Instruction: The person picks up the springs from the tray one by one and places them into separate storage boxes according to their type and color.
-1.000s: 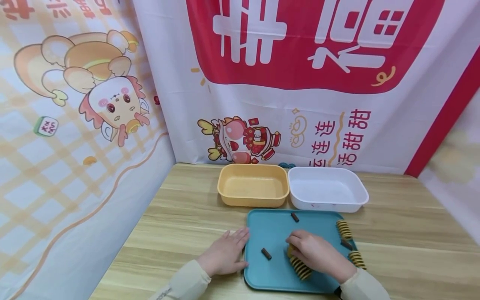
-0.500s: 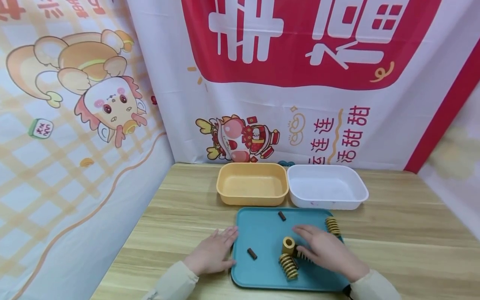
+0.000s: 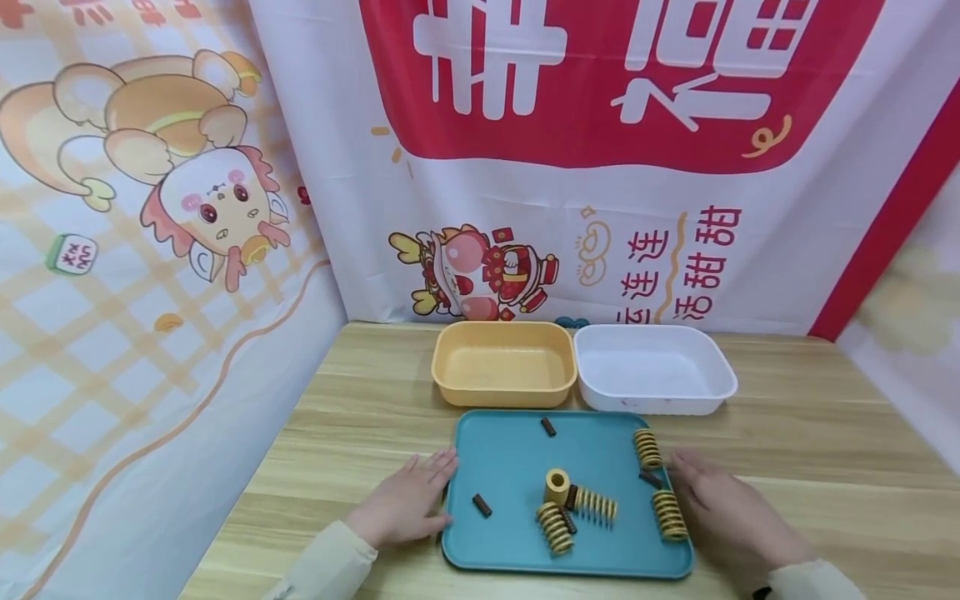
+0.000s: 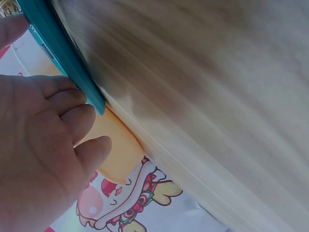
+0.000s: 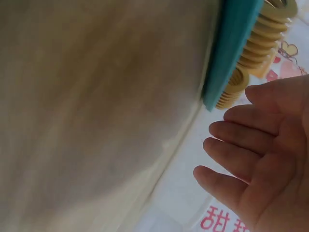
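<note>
Head view, left hand (image 3: 405, 502) touching teal tray (image 3: 504, 460), right hand (image 3: 726, 507) just beside

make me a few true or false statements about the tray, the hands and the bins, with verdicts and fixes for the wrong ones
1. Two springs lie at the right edge of the tray. True.
2. A hand is gripping a spring. False: the left hand touches the tray, and the right hand is open beside it.
3. In the head view, the yellow bin stands left of the white bin. True.
4. Everything on the tray lies flat. False: the gold tube stands upright.
</note>
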Available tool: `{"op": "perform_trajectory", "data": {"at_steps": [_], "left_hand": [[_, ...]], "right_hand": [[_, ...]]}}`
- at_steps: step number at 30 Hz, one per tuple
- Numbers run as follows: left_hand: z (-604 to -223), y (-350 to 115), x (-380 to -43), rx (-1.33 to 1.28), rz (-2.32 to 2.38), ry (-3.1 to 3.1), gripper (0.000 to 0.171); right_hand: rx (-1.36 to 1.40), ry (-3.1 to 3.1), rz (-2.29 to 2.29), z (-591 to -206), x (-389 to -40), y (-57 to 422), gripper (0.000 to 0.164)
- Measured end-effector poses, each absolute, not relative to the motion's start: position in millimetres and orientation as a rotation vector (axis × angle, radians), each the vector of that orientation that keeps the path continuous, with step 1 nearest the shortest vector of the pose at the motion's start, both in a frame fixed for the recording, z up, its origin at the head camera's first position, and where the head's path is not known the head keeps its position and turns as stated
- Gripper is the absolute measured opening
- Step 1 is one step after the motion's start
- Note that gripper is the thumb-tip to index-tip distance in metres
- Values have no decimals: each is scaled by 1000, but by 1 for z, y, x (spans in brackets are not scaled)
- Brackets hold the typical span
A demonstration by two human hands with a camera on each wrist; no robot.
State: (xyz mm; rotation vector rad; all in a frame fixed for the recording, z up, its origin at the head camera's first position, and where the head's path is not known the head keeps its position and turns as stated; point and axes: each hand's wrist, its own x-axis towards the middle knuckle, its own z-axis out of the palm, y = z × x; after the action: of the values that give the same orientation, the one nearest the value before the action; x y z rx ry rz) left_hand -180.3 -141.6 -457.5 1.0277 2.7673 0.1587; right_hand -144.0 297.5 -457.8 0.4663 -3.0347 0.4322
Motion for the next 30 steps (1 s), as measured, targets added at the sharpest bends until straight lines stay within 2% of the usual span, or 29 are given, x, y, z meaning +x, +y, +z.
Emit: {"op": "perform_trajectory", "data": {"at_steps": [6, 22, 26, 30], "left_hand": [[-457, -144, -180, 1038, 157, 2762, 75], [-454, -149, -184, 1043, 253, 2717, 71], [-452, -154, -196, 1001, 331, 2785, 67], [-443, -162, -224, 890, 498, 2841, 67]], "right_hand": [[564, -3020, 392, -464, -147, 293, 41], [618, -3084, 327, -463, -149, 288, 46], [582, -3123, 356, -462, -148, 287, 48], [584, -3122, 378, -462, -147, 287, 48]]}}
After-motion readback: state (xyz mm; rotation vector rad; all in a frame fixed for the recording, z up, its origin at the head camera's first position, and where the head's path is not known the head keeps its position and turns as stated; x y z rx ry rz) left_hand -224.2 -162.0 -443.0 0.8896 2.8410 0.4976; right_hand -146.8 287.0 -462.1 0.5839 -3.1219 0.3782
